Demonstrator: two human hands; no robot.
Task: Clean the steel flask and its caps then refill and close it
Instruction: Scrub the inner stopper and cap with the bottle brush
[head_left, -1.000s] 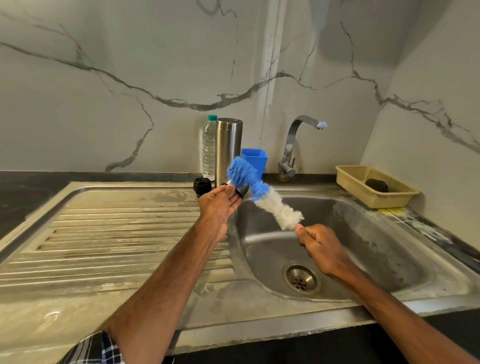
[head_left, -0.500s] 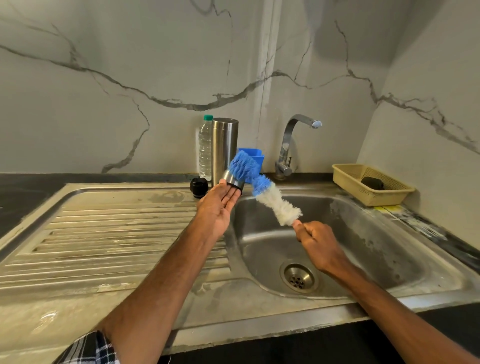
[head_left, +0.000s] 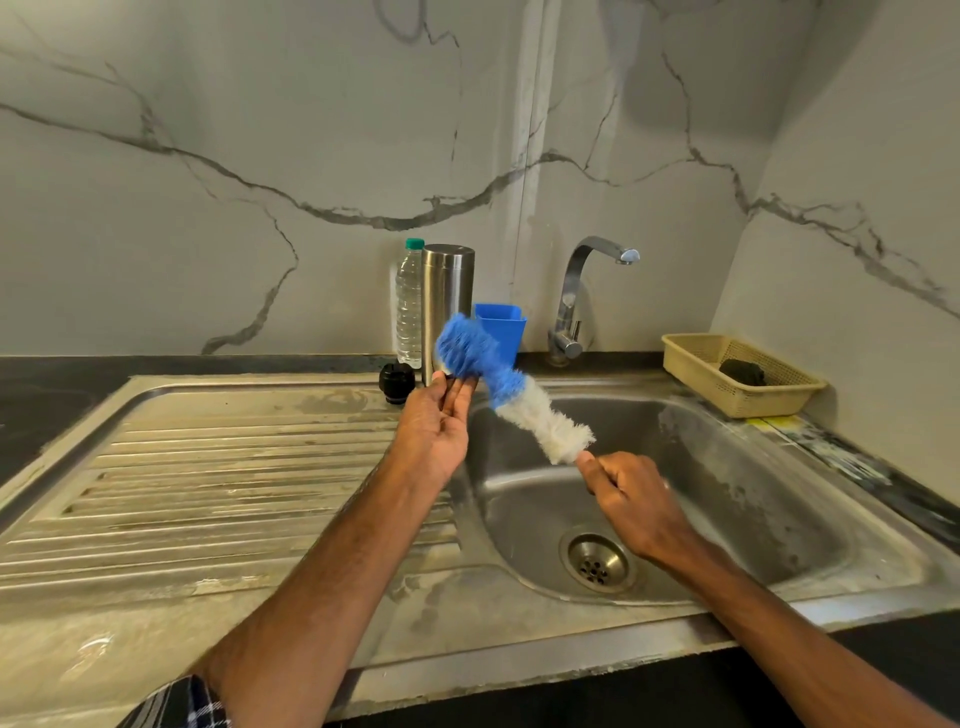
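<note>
The steel flask (head_left: 447, 296) stands upright at the back of the draining board, with no cap on it. A black inner cap (head_left: 396, 383) sits on the board just left of its base. My left hand (head_left: 439, 426) is raised palm up in front of the flask and pinches a small steel cap at its fingertips. The cap is almost wholly hidden behind the blue head of a bottle brush (head_left: 511, 387). My right hand (head_left: 634, 499) grips the brush's handle over the sink basin, just below its white bristles.
A clear plastic water bottle (head_left: 409, 306) stands left of the flask, a blue cup (head_left: 503, 327) to its right. The tap (head_left: 582, 291) arches over the basin (head_left: 753, 499) with its drain (head_left: 597, 561). A yellow basket (head_left: 701, 364) holding a dark scrubber sits at the right.
The brush head has shifted slightly over the cap in my left hand, now covering it. Both hands have stayed in nearly the same place.
</note>
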